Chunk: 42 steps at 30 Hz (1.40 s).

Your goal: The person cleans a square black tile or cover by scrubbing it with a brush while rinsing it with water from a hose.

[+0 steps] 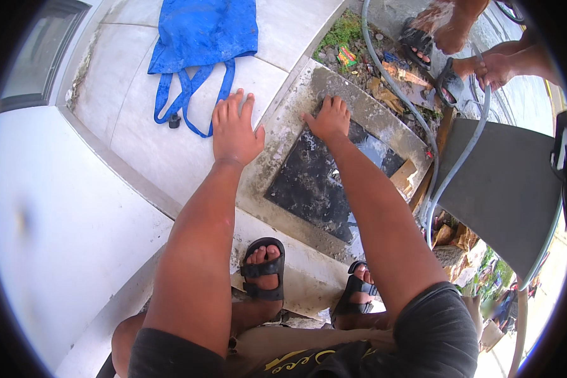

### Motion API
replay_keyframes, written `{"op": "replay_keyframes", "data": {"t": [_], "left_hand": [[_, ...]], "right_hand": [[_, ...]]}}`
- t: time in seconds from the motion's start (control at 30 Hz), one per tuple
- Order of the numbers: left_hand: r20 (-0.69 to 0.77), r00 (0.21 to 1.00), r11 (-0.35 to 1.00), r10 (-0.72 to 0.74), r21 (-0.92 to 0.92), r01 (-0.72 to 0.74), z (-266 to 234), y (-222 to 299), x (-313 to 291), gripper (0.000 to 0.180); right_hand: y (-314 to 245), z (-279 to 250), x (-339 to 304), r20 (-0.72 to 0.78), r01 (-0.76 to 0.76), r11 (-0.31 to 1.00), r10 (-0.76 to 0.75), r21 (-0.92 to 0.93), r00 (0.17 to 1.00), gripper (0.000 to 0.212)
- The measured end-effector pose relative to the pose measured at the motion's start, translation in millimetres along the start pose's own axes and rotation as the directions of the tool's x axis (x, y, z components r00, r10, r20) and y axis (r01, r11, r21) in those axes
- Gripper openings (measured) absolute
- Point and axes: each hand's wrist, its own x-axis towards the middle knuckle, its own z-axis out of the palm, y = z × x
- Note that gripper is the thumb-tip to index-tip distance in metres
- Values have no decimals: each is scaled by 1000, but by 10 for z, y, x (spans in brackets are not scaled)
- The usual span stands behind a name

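Note:
My left hand [235, 129] is stretched forward with its fingers spread, over the pale tiles and just beside the straps of a blue cloth bag [205, 34]. A small black piece [174, 121] lies by those straps. My right hand [330, 118] reaches over the rough concrete border [334, 85] round a dark square cover [315, 179]; its thumb stands apart from the fingers and it holds nothing. Whether either palm touches the surface below, I cannot tell. The cover is wet and smeared with grey.
At the upper right another person's hands [494, 69] hold a grey hose [475, 135], with water splashing near their sandalled feet. A dark grey panel [498, 189] stands at right. Rubble and litter [384, 79] lie beyond the concrete. A white wall [63, 233] rises at left.

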Motion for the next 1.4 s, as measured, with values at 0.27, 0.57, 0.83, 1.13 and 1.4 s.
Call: {"op": "replay_keyframes", "data": {"t": [0.27, 0.57, 0.83, 1.13, 1.4], "left_hand": [[14, 1000, 1000, -19, -19, 19, -21, -48, -39, 68], [-6, 1000, 1000, -11, -7, 11, -2, -53, -27, 68], [-25, 1000, 1000, 0, 2, 0, -13, -102, -50, 69], [-30, 1000, 1000, -6, 30, 7, 33, -60, -45, 68], [-28, 1000, 999, -14, 40, 15, 65, -39, -46, 67]], "right_hand": [[-186, 194, -11, -24, -99, 995, 98, -18, 995, 51], [-171, 233, 23, 25, -148, 989, 148, 18, 989, 54], [784, -304, -837, 387, 729, 681, -655, -70, 649, 68], [1075, -287, -1091, 442, 576, 806, -471, -137, 764, 72], [950, -45, -1118, 427, 459, 843, -318, -281, 847, 81]]}}
